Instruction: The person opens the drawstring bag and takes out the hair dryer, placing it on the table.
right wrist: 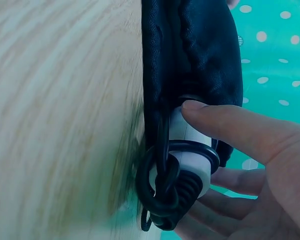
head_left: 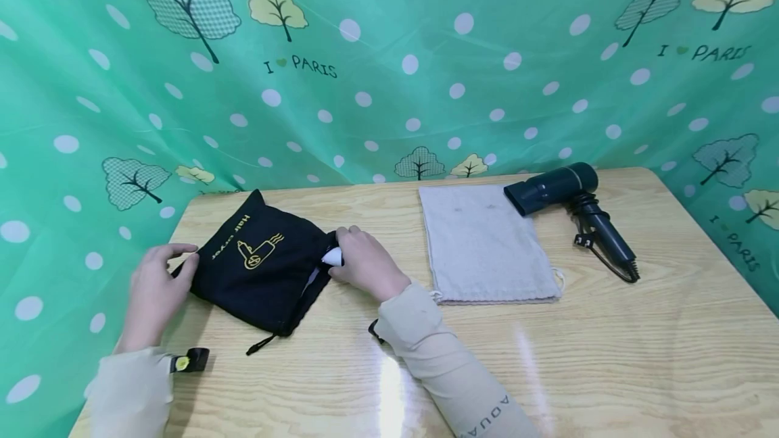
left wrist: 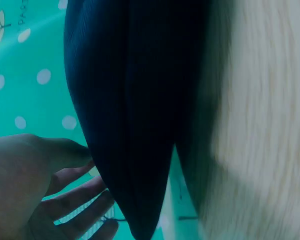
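Note:
A black drawstring bag, printed with yellow "Hair Dryer" lettering and a dryer outline, lies on the left of the table. My left hand pinches its closed left edge between thumb and fingers. At the bag's mouth, on the right, my right hand grips the white handle of a hair dryer. The rest of that dryer is hidden inside the black cloth. A black cord loops around the handle's end in the right wrist view, with the thumb lying on the white casing.
A grey cloth drawstring bag lies flat right of centre on the wooden table. Partly over its upper right corner rests a dark green hair dryer with its cord bundled at the handle. A green dotted curtain hangs behind.

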`<state>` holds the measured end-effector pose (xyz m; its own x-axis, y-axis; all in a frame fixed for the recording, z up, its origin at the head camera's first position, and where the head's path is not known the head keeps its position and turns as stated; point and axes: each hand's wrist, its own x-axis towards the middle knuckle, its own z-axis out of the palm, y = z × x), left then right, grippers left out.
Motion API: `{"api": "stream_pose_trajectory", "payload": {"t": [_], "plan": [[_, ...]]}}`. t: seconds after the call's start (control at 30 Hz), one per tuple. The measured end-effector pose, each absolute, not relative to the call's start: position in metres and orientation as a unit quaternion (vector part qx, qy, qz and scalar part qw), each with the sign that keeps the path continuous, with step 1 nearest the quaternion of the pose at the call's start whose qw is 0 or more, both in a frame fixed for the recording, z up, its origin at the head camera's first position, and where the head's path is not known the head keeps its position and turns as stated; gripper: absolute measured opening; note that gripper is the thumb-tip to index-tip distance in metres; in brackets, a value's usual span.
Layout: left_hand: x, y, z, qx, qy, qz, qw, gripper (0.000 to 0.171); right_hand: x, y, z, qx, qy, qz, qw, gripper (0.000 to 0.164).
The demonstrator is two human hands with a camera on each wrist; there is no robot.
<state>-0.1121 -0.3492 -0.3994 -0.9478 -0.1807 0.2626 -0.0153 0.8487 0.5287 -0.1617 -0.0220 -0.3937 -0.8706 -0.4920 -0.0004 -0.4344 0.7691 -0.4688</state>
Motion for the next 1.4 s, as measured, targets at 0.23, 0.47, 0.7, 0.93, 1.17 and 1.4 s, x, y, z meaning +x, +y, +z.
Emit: {"api": "stream_pose_trajectory", "payload": {"t": [0.23,0.47,0.7,0.93,1.17,1.4], "plan": [[-0.114,-0.334,-0.403,0.026,-0.959,-0.261,0.106,0.029,-0.163,-0.021,-0.394,-0.251,0.937,-0.235,0.056,0.045],[-0.115,-0.336,-0.410,0.016,-0.971,-0.234,0.039,0.039,-0.163,-0.020,-0.397,-0.256,0.933,-0.248,0.051,0.038],[-0.115,-0.340,-0.413,0.023,-0.976,-0.215,0.021,0.042,-0.163,-0.018,-0.395,-0.262,0.929,-0.258,0.053,0.037],[-0.114,-0.340,-0.416,0.026,-0.975,-0.219,0.024,0.039,-0.165,-0.011,-0.392,-0.249,0.930,-0.255,0.089,0.042],[-0.115,-0.341,-0.414,0.000,-0.974,-0.225,0.001,0.041,-0.166,-0.009,-0.391,-0.249,0.932,-0.245,0.095,0.043],[-0.113,-0.334,-0.400,-0.045,-0.969,-0.244,-0.007,0.041,-0.165,-0.012,-0.392,-0.244,0.934,-0.242,0.096,0.044]]}}
